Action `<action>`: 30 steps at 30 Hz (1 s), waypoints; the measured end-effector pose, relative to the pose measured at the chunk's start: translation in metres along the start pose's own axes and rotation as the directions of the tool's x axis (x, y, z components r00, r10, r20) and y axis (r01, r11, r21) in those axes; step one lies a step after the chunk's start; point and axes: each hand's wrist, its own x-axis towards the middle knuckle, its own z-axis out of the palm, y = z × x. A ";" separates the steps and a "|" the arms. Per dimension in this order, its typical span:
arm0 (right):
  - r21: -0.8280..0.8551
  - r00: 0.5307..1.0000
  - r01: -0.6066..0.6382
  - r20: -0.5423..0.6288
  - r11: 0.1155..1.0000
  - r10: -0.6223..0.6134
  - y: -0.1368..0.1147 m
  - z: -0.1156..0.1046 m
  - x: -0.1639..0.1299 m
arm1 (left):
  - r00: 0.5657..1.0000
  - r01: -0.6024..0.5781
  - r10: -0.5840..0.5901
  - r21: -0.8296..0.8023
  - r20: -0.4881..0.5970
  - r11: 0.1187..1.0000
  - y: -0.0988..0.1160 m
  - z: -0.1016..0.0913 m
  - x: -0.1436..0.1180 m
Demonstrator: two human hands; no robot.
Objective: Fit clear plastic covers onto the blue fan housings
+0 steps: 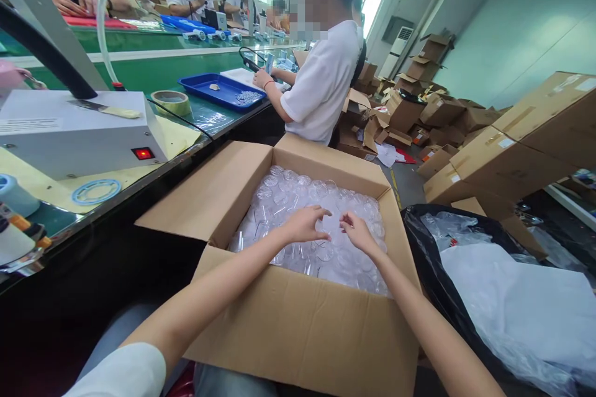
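An open cardboard box (pixel 298 329) stands in front of me, filled with several clear plastic cups (pixel 298 195) lying in a heap. My left hand (pixel 306 223) reaches into the box with its fingers curled down onto the cups. My right hand (pixel 356 231) is close beside it, fingers bent and pinching at a clear cup between the two hands. Whether either hand has a firm hold on a cup is hard to make out, since the plastic is transparent.
A black bag (pixel 421 248) of clear plastic wrap lies right of the box. At left a bench carries a white machine (pixel 74 130), a tape roll (pixel 171 102) and a blue tray (pixel 223 92). A person in a white shirt (pixel 321 80) sits ahead; cardboard boxes (pixel 507 161) pile at right.
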 end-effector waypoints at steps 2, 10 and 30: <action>0.163 0.999 0.039 -0.015 0.986 -0.037 -0.015 -0.001 0.002 | 1.000 -0.002 0.002 0.043 -0.001 0.999 0.000 0.003 -0.004; 0.650 0.990 0.046 0.073 0.759 -0.123 -0.077 -0.016 -0.005 | 0.985 0.105 -0.113 -0.067 -0.132 0.992 0.001 -0.008 0.009; 0.310 0.978 -0.208 0.075 0.928 0.195 -0.043 -0.009 0.009 | 0.916 0.396 -0.398 -0.253 0.047 0.883 -0.010 -0.017 0.010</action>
